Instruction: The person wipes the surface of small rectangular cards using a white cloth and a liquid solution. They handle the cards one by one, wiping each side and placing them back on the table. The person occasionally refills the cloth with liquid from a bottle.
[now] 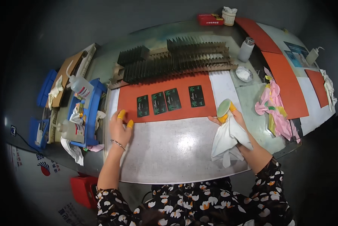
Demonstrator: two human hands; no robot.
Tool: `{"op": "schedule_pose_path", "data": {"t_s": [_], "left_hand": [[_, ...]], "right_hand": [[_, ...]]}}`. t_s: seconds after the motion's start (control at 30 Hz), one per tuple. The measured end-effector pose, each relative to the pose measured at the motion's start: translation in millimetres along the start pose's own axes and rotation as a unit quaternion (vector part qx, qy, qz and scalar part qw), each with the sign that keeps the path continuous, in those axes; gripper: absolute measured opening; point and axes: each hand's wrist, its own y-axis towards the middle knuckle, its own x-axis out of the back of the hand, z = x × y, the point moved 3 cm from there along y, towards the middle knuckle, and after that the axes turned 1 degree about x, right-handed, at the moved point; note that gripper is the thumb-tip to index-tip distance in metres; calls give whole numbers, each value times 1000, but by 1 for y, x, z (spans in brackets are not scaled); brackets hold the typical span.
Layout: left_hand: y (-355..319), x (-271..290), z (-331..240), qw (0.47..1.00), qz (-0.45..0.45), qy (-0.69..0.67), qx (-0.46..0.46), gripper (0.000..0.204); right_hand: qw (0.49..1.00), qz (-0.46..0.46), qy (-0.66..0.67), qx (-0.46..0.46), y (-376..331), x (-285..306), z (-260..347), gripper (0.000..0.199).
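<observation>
Several black cards (172, 99) with green leaf prints lie in a row on an orange-red mat (133, 116). A gap separates the rightmost card from the others. My left hand (120, 130) rests near the mat's front left corner, fingers apart and holding nothing, with yellow finger cots on two fingertips. At the mat's front right corner, my right hand (240, 120) grips a white cloth (229, 137) together with a round pad (224, 108) with a pale green face. The pad's face tilts up, and the cloth drapes below over part of the hand.
Metal racks (176, 62) filled with upright dark cards stand behind the mat. A grey bottle (246, 49) and a small metal dish (244, 74) are at right, beside crumpled pink cloths (272, 101). On the left, a blue tray (91, 113) holds squeeze bottles (80, 86).
</observation>
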Motion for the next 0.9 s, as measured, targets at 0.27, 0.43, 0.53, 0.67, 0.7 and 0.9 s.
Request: {"op": "schedule_pose_path", "data": {"t_s": [0.27,0.43,0.53,0.67,0.7,0.9], "left_hand": [[80,-92,-163,949,230,-136,-165,93],[101,-114,-187,940,316,-55,-117,100],[99,-107,-195,951,279,-48,-124,97],[81,-78,-205,963,183,-64,-185,81],[75,-69,-213,962,180,-98,-181,78],[2,-70,-209,862,251,-407,-169,70]], "right_hand": [[994,-74,-57,49,-89,22,22,26],[972,-225,26,57,-178,39,31,36],[955,-254,-36,147,-205,115,34,35],[948,-223,-61,220,-196,103,37,32],[942,-219,-95,237,-190,91,36,31],[915,-160,-282,240,-172,60,22,20]]}}
